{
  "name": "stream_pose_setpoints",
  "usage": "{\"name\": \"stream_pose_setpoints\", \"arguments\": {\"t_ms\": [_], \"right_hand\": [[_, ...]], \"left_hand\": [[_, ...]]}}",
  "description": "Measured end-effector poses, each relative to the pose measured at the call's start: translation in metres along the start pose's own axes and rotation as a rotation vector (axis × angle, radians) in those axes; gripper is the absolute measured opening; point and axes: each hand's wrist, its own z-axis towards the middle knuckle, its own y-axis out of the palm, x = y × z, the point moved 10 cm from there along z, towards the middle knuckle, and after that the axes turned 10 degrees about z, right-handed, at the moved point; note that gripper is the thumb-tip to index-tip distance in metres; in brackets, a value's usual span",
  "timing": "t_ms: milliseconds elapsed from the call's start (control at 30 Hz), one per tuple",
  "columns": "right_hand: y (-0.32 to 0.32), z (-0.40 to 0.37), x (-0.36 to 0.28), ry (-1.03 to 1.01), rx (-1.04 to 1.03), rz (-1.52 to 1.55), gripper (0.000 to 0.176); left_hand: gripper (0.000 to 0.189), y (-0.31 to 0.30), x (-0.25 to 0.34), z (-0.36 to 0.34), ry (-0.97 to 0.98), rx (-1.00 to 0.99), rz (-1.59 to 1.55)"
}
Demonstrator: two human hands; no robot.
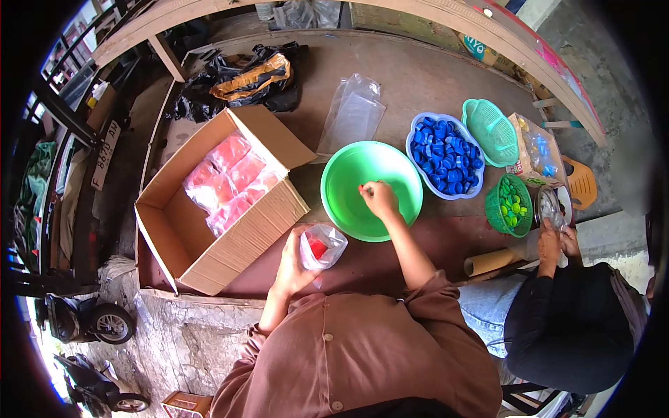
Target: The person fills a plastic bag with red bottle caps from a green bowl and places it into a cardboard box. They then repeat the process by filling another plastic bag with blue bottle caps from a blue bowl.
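Observation:
My left hand (293, 263) is closed round a clear plastic bag (325, 245) with red pieces inside, in front of the green bowl. Over the large green bowl (341, 209), my right hand (380, 198) pinches a small red piece (362, 189). At the left stands an open cardboard box (240, 240) holding several clear packets of pink-red items (230, 177). Right of the bowl, a pale blue basket (410, 143) holds many blue caps (446, 157). A small green basket (496, 217) has light green caps (514, 207) in it.
Flat clear bags (354, 108) and a black plastic bag (279, 97) lie farther back. An empty mint basket (491, 132) and a small carton (531, 155) stand at the right. A co-worker's hands (549, 244) hold clear plastic beside a cardboard tube (488, 262).

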Motion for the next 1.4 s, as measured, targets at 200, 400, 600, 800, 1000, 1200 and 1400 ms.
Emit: {"name": "stream_pose_setpoints", "arguments": {"t_ms": [200,400,600,800,1000,1200,1400], "right_hand": [[-0.046,-0.052,-0.122,-0.296,-0.264,0.778,0.009],[-0.036,-0.111,-0.186,-0.604,-0.308,0.189,0.022],[-0.016,-0.094,-0.123,-0.15,-0.373,0.634,0.039],[0.007,-0.114,-0.136,0.17,-0.609,1.171,0.034],[-0.012,-0.115,-0.147,0.366,-0.542,1.667,0.026],[-0.062,-0.107,-0.118,0.218,-0.365,1.605,0.024],[-0.114,-0.131,-0.116,-0.118,-0.085,1.254,0.033]], "left_hand": [[0.068,-0.001,-0.007,0.001,0.019,0.027,-0.06],[0.065,0.006,-0.008,0.002,0.012,-0.022,-0.036],[0.067,0.01,-0.004,0.003,0.192,-0.08,-0.073],[0.1,0.0,0.003,0.005,0.112,-0.043,-0.625],[0.063,0.031,0.016,-0.022,-0.1,-0.196,-0.369],[0.036,0.046,0.024,-0.042,-0.158,-0.409,-0.104],[0.028,0.034,0.055,-0.047,-0.051,-0.319,0.132]]}}
